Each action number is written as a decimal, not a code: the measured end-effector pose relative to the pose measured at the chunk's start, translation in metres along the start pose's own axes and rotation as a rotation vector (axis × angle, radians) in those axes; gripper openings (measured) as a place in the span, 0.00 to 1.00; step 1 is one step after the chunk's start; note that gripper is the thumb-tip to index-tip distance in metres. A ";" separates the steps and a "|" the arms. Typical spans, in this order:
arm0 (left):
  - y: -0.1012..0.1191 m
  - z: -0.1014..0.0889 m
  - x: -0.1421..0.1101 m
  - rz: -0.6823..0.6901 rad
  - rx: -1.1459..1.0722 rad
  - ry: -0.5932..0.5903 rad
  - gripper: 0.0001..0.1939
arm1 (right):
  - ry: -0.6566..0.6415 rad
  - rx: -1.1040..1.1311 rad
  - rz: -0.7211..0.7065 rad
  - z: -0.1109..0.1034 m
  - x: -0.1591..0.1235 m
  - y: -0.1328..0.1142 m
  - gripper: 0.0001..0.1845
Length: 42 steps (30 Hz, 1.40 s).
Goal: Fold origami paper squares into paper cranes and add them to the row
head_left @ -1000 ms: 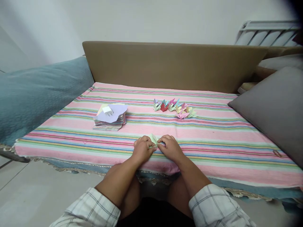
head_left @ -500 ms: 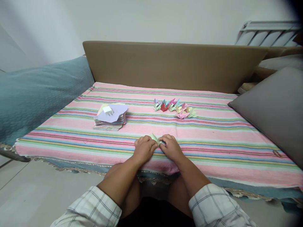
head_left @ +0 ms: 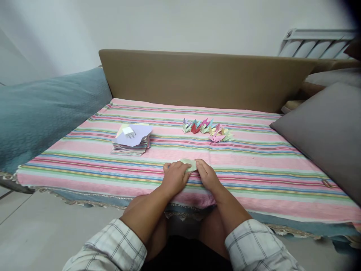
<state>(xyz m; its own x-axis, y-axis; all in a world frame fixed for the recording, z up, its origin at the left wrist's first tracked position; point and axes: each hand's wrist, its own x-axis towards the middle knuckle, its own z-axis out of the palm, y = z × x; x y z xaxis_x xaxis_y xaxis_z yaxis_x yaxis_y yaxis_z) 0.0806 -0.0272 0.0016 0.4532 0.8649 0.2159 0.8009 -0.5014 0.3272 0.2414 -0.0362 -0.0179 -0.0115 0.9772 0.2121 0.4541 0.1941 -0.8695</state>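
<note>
A small pale green sheet of folding paper lies between my two hands, low over the striped cloth. My left hand grips its left side, fingers on top. At its right edge, my right hand pinches the paper with thumb and fingers. The folds under my fingers are hidden. Beyond my hands, several folded paper cranes in red, pink, green, blue, purple and yellow stand close together.
To the left, a stack of paper sheets carries a white plug adapter. A striped cloth covers the seat. A grey cushion leans at the right; a blue-covered armrest is at the left. Behind runs a brown backrest.
The green paper has turned from a raised, pointed shape to lying flatter and wider between my hands. My right hand has shifted slightly right, and its fingers have moved to the paper's right edge.
</note>
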 end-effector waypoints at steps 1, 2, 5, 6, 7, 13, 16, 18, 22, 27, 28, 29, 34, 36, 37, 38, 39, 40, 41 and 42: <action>0.001 0.000 0.001 0.017 0.015 -0.011 0.15 | 0.013 -0.002 -0.005 -0.001 0.000 -0.001 0.17; 0.002 -0.001 0.001 0.034 0.035 -0.021 0.15 | 0.027 -0.008 0.000 -0.001 0.001 -0.001 0.18; 0.005 -0.002 0.003 0.078 0.096 -0.039 0.13 | 0.081 -0.073 0.067 -0.001 0.003 -0.002 0.19; 0.005 -0.003 0.004 0.090 0.106 -0.040 0.13 | 0.104 -0.105 0.091 -0.001 0.004 -0.002 0.18; 0.005 -0.004 0.005 0.101 0.107 -0.039 0.13 | 0.119 -0.134 0.107 0.000 0.006 -0.002 0.17; 0.005 -0.009 0.009 0.054 -0.027 0.076 0.15 | 0.124 -0.185 0.135 0.000 0.008 -0.002 0.14; 0.001 -0.007 0.011 -0.084 -0.123 0.186 0.18 | 0.123 -0.180 0.148 0.000 0.008 -0.003 0.14; -0.003 -0.004 0.013 -0.171 -0.218 0.211 0.18 | 0.119 -0.170 0.151 0.000 0.008 -0.002 0.13; -0.015 0.001 0.017 -0.251 -0.404 0.160 0.16 | 0.144 -0.152 0.135 0.001 0.009 -0.001 0.13; -0.020 0.000 0.020 -0.252 -0.415 0.134 0.12 | 0.150 -0.176 0.148 0.001 0.009 -0.004 0.12; -0.020 0.000 0.020 -0.251 -0.414 0.133 0.12 | 0.152 -0.180 0.149 0.001 0.009 -0.004 0.12; -0.020 0.000 0.020 -0.248 -0.415 0.132 0.12 | 0.156 -0.179 0.149 0.001 0.009 -0.004 0.12; -0.019 0.001 0.019 -0.198 -0.419 0.117 0.12 | 0.169 -0.141 0.120 0.003 0.010 -0.001 0.08; -0.019 0.002 0.018 -0.166 -0.406 0.105 0.12 | 0.170 -0.128 0.118 0.003 0.011 0.001 0.08; -0.020 0.003 0.018 -0.152 -0.401 0.100 0.13 | 0.172 -0.125 0.118 0.003 0.011 0.002 0.08; -0.020 0.004 0.018 -0.143 -0.398 0.096 0.13 | 0.173 -0.123 0.116 0.003 0.011 0.003 0.09; -0.020 0.004 0.018 -0.138 -0.396 0.095 0.13 | 0.174 -0.122 0.113 0.003 0.012 0.004 0.10; -0.020 0.005 0.018 -0.137 -0.393 0.094 0.13 | 0.171 -0.120 0.108 0.003 0.012 0.005 0.10; -0.020 0.005 0.018 -0.139 -0.389 0.094 0.14 | 0.168 -0.118 0.104 0.003 0.012 0.006 0.11; -0.021 0.006 0.017 -0.140 -0.383 0.092 0.14 | 0.161 -0.114 0.100 0.002 0.012 0.007 0.12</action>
<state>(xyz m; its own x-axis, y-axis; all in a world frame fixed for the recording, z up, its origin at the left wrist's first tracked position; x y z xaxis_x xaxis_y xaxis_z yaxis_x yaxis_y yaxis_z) 0.0743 -0.0016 -0.0065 0.2992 0.9283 0.2209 0.6410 -0.3671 0.6740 0.2424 -0.0225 -0.0228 0.1771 0.9629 0.2038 0.5438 0.0768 -0.8357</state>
